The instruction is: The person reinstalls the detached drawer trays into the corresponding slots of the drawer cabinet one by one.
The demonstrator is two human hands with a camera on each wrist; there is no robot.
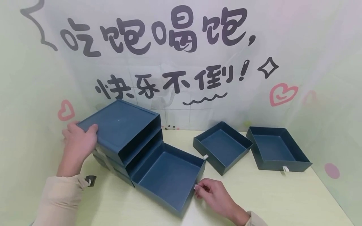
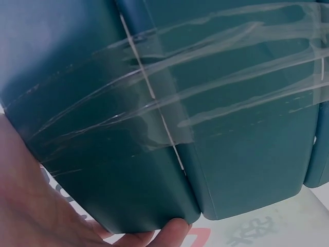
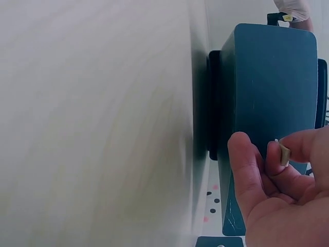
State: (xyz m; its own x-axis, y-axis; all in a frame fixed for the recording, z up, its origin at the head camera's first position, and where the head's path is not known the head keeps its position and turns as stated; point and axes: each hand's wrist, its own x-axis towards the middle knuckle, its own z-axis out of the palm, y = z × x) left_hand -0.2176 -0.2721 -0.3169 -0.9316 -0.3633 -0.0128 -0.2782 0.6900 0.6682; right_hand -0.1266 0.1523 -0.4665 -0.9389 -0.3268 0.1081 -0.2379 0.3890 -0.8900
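A dark blue stack of drawer units (image 1: 121, 125) stands at the left, bound by clear tape (image 2: 231, 72) along its side. My left hand (image 1: 82, 138) grips the upper back corner of the stack, thumb on top, fingertips (image 2: 177, 231) curled round the edge. A shallow drawer (image 1: 169, 175) juts from the lowest slot toward the right, its inside bare. At its front, my right hand (image 1: 216, 196) pinches the small pale pull tab (image 3: 284, 154) between thumb and index finger. The two slots above are hollow, without drawers.
Two more loose blue drawers, one turned cornerwise (image 1: 222, 147) and one farther right (image 1: 278, 150), lie on the pale table (image 1: 254, 194) with white tabs. A printed curtain (image 1: 181, 116) hangs behind. A small black object (image 1: 90, 180) shows by the left sleeve.
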